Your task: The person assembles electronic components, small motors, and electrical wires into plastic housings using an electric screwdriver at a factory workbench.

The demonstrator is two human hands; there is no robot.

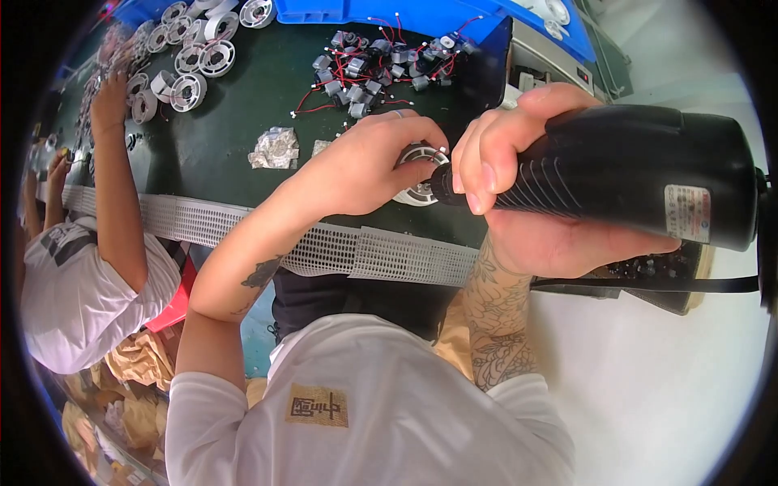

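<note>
My right hand point(519, 162) is wrapped round a black electric screwdriver point(632, 170), which lies almost level with its tip pointing left. The tip meets a white round plastic housing point(418, 197) with a spoked rim, close to the table's near edge. My left hand point(377, 158) grips this housing from its left side, thumb and fingers on it, covering part of it. Whether a screw sits under the tip is hidden. Beyond my hands lies a pile of small grey motors point(356, 77) with red and black wires.
Several more white round housings point(188, 91) lie at the far left. Crumpled paper point(274, 148) rests left of my hands. Blue bins point(324, 10) line the back. A grey metal device point(543, 57) stands at the far right. A co-worker's arm point(117, 178) reaches over the table at left.
</note>
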